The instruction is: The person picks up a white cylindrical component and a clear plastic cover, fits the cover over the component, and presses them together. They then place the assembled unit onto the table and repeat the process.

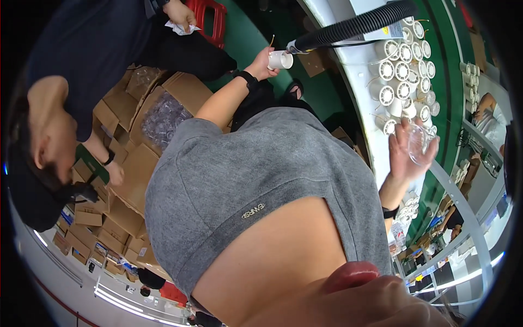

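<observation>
From the person's head, one fisheye view faces steeply down, very close to the mouth (353,277) and grey shirt (267,169); the left hand (262,65), right hand (404,155) and tabletop (356,68) lie farther off, straight edges bending.

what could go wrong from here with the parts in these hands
The white cylinder in the left hand is out past the bench edge, so a slip might drop it on the floor.

Its thin wire sticks up near the black hose and could snag.

The right hand holds a clear plastic piece near crowded white parts, and might knock some over.
</observation>
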The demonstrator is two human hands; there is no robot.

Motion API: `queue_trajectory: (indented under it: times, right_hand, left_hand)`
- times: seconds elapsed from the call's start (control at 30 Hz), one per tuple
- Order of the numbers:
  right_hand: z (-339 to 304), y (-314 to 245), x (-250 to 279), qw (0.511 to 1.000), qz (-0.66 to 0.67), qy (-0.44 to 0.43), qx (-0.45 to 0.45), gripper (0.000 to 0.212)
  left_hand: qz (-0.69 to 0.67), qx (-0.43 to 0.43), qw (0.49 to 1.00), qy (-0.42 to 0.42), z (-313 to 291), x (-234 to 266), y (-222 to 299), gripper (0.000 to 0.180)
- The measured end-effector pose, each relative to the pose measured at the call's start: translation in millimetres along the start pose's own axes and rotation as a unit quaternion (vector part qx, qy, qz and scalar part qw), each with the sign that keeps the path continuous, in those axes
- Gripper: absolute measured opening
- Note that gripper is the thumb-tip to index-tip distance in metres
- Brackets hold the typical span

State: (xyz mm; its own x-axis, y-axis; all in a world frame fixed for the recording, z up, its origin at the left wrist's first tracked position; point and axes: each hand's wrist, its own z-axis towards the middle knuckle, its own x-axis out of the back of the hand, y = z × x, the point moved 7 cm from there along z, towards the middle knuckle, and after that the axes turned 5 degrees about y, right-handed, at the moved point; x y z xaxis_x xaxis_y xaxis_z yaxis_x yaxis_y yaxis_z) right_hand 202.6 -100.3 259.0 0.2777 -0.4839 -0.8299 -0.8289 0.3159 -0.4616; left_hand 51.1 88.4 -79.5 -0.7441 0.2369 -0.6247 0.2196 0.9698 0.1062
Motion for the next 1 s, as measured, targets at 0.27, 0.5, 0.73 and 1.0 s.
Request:
queue_trajectory:
  times: [0.27,0.5,0.73,1.0]
  right_hand:
    - [21,85,107,0.979,-0.156,0.06,-0.119,0.052]
    - [101,179,183,0.941,-0.022,0.095,-0.325,0.047]
    - [192,265,184,0.923,-0.103,0.101,-0.358,0.044]
    - [196,303,161,0.918,-0.122,0.095,-0.366,0.035]
  left_hand:
    - [0.296,-0.396,0.825,0.273,-63,0,29,0.029]
    - [0.455,-0.543,0.598,0.376,-148,-33,38,0.025]
    - [0.213,-0.492,0.799,0.272,-187,-29,16,0.029]
    - [-0.058,-0.326,0.936,0.117,-177,-10,-4,0.044]
